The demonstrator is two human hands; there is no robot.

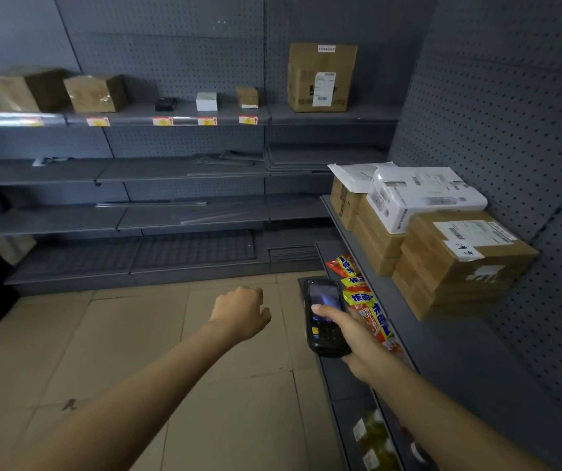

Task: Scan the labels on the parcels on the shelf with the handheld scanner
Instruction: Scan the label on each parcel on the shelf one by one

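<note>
Head view, right hand (pixel 357 338) gripping scanner (pixel 323 317), upright

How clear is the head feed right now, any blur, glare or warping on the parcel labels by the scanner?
Head view: dim overall; the label on the nearest cardboard parcel shows its barcode but the print is too soft to read; the white parcel looks slightly overexposed; the left boxes are blurred and the shelf lines bow from wide-angle distortion; the scanner in the right hand shows a reflection on its screen.

I see matt grey perforated metal shelf (pixel 449 341) panels, brown cardboard parcels (pixel 456 263) with paper labels, one glossy white plastic-wrapped parcel (pixel 419 195), a glossy black plastic scanner (pixel 323 317), shiny snack packets (pixel 368 307).
</note>
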